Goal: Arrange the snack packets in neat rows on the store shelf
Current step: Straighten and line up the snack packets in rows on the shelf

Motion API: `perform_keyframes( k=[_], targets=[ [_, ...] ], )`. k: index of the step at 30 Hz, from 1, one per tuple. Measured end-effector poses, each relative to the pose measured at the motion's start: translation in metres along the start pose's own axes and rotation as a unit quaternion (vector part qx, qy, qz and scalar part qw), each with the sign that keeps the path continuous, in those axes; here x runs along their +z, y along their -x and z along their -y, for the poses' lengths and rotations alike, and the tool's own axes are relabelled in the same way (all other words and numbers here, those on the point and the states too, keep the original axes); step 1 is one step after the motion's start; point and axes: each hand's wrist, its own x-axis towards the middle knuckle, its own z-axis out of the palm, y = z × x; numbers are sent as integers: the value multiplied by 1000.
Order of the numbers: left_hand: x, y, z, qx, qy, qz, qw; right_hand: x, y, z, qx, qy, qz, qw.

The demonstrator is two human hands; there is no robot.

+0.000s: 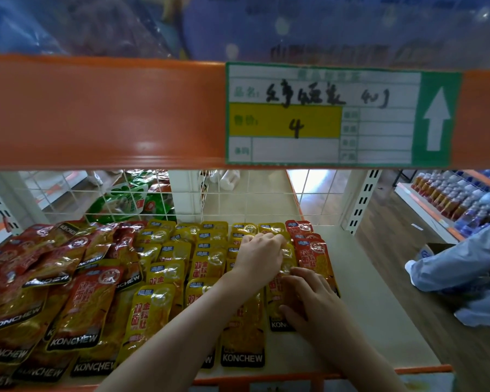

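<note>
Yellow snack packets lie in overlapping rows across the middle of the shelf. Red packets sit in a looser heap at the left, and a few red ones line the right end of the rows. My left hand reaches over the rows and its curled fingers grip the top of a yellow packet in the rightmost yellow column. My right hand rests flat on the packet just in front of it, fingers spread and pressing it down.
An orange shelf beam with a green price label hangs low overhead. A white wire grid backs the shelf, with green bags behind it. Bare shelf lies right of the rows. A person's blue sleeve is at the right.
</note>
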Motion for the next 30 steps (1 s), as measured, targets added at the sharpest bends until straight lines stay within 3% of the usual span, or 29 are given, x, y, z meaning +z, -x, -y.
perform_keyframes(
  k=[5, 15, 23, 30],
  targets=[
    [-11, 10, 11, 2, 7, -57, 998, -3, 1, 0, 1, -5, -46, 999],
    [-58, 64, 56, -44, 28, -77, 996, -21, -21, 24, 3, -26, -66, 998],
    [-89, 105, 104, -110, -17, -120, 987, -11, -63, 93, -42, -70, -33, 996],
    [-116, 142, 155, -212, -66, -192, 956, 10, -90, 166, -103, -141, 9, 984]
  ],
)
